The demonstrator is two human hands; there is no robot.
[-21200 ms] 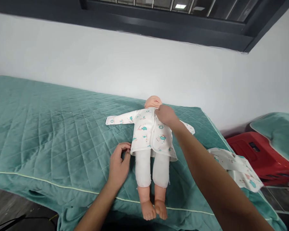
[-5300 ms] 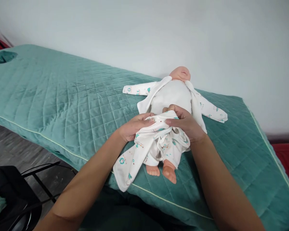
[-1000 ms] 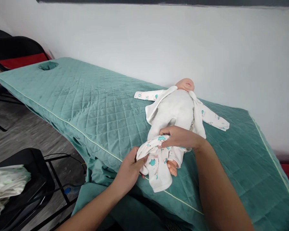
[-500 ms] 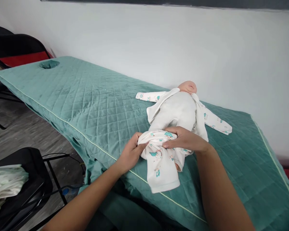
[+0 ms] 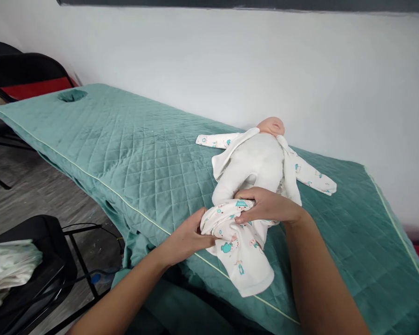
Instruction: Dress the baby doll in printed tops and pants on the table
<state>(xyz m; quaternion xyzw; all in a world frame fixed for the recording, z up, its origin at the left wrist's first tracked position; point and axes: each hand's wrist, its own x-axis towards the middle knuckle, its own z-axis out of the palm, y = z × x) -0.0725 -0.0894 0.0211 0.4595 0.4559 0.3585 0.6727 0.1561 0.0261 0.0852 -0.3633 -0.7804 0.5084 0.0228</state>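
A baby doll [image 5: 261, 158] with a white cloth body lies on its back, its head toward the wall. Its arms are in the printed sleeves of an open white jacket [image 5: 312, 177]. Small printed baby pants [image 5: 240, 251] are bunched about the doll's lower legs, one pant leg hanging toward me over the near edge. My left hand [image 5: 188, 235] pinches the left side of the bunched waistband. With thumb and fingers, my right hand [image 5: 265, 204] grips the waistband's upper middle, close to the doll's legs. The doll's feet are hidden in the cloth.
The doll rests on a massage table with a green quilted cover [image 5: 153, 153], pushed against a white wall [image 5: 230, 65]. A face hole [image 5: 72, 95] is at its far left end. A black chair [image 5: 52, 251] holding folded cloth [image 5: 10, 265] stands at lower left. More chairs [image 5: 31, 74] are behind.
The pants have been drawn toward me and slightly down, baring more of the doll's leg on the left. Their hanging leg has swung to the right. My left hand has moved lower.
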